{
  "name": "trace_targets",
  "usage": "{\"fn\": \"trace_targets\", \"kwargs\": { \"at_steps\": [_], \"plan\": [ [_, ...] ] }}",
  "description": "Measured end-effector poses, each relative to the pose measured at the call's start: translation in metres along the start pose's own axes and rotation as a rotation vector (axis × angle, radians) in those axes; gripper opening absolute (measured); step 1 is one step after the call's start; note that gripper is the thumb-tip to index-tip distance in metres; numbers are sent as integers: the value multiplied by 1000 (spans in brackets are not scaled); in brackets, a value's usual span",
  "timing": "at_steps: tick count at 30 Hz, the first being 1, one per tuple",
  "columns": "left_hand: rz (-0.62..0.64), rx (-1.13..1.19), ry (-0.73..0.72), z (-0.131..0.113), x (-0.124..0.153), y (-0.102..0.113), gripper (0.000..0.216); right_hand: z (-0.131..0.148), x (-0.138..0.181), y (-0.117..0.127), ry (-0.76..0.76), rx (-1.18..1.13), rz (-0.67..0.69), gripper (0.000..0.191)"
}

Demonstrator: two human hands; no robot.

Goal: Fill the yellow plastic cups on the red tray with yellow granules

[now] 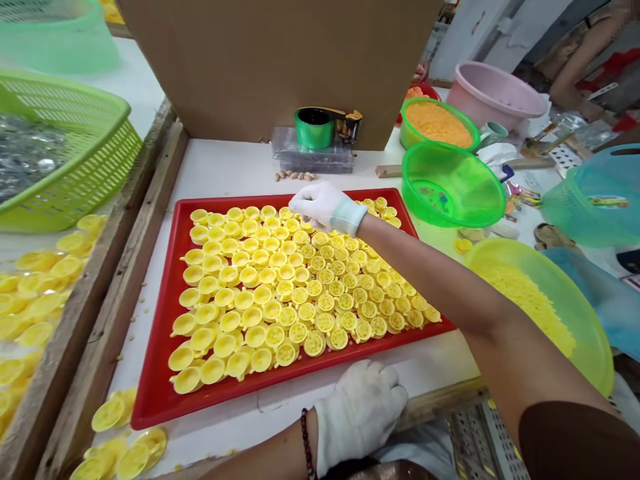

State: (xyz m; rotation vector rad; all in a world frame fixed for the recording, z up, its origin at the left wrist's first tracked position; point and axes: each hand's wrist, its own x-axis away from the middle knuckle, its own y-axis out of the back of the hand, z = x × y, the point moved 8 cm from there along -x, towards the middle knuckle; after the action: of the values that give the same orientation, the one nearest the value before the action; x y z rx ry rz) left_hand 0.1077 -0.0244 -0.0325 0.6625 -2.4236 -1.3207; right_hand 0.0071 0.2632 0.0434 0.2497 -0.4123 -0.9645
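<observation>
A red tray [165,360] on the white table holds rows of small yellow plastic cups [230,320] with side tabs. Those toward the right contain small yellow bits, while many on the left look bare inside. My right hand [320,205], in a white glove, is over the tray's far rows with its fingers pinched downward; what is between the fingertips is hidden. At the table's near edge, below the tray, rests my gloved left hand [357,407]. Its fingers are curled closed, and the palm is hidden.
Right of the tray stand a yellow bowl [595,333] of yellow bits, a green bowl [410,183] and a bowl of orange bits [435,123]. A cardboard panel [280,60] rises behind green tape [314,137]. Wooden rails [145,200] border the left. Another person's arm [580,73] shows far right.
</observation>
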Motion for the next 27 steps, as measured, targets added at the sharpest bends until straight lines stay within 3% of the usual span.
{"fn": "trace_targets", "kwargs": {
  "at_steps": [5, 8, 12, 19, 27],
  "plan": [
    [-7, -21, -15, -1, 2, -3, 8, -3, -32, -21, 50, 37, -4, 18],
    [-17, -12, -4, 1, 2, -3, 7, -9, -40, -22, 82, 61, -44, 21],
    [-15, 7, 7, 3, 1, -2, 7, -17, -43, -17, 17, -63, -67, 18],
    [30, 36, -1, 3, 2, -3, 7, 11, -57, -34, 97, -174, -29, 19],
    [-26, 15, 78, 6, -10, -35, 9, 17, -103, -60, 212, -328, -134, 21]
  ]
}}
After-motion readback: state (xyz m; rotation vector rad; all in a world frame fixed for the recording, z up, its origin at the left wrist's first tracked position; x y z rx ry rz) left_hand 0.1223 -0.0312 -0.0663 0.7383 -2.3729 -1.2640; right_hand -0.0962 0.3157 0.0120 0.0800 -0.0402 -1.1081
